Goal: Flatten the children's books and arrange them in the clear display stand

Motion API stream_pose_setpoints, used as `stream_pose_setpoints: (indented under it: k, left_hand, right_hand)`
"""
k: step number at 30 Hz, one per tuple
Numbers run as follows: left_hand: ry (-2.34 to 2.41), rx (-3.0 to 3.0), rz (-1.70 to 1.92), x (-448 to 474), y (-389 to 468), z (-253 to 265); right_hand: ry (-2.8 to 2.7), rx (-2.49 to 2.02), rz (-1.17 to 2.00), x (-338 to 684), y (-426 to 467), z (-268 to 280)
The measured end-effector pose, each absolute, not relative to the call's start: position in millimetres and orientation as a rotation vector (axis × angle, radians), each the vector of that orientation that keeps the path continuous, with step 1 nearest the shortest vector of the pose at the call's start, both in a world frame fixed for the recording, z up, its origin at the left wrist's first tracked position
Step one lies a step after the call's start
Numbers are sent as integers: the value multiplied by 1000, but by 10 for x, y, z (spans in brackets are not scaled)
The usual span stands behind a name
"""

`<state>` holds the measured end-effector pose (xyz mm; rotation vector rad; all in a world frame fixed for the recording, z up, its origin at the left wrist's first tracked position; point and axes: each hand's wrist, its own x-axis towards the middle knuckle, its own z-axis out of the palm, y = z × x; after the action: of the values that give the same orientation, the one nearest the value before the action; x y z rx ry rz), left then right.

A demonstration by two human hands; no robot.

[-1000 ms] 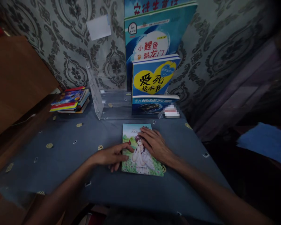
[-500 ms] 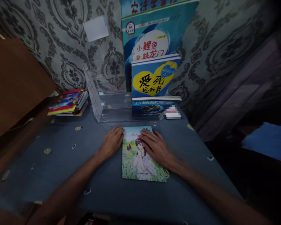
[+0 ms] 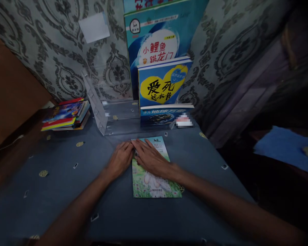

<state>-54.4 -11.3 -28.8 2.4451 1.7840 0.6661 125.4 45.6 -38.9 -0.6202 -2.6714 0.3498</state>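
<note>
A thin book [image 3: 159,192] with a green and light-blue illustrated cover lies closed on the cloth-covered table. My right hand [image 3: 149,156] rests flat across its upper left part, fingers stretched out, hiding much of the picture and the title. Along the book's upper left edge, my left hand [image 3: 120,157] lies on the cloth with its fingers extended, and its fingertips meet those of my right hand. Neither hand grips anything.
Behind the book stands a clear acrylic rack [image 3: 94,102] with several upright books, among them a blue one with a yellow heart [image 3: 156,85]. A stack of books [image 3: 65,114] lies at the left. Patterned wall covering [image 3: 66,73] rises behind; blue cloth [image 3: 284,150] is at right.
My right hand has slid left across the cover, from its upper right to its upper left side. My left hand stays by the left edge. The camera view has shifted slightly.
</note>
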Motion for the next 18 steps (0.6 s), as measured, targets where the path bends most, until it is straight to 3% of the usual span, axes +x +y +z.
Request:
stream_pose_setpoints:
  k: [18]
  left_hand:
    - [1786, 2442, 741, -525, -113, -327]
  right_hand:
    - [-2639, -910, 213, 1464, 427, -347]
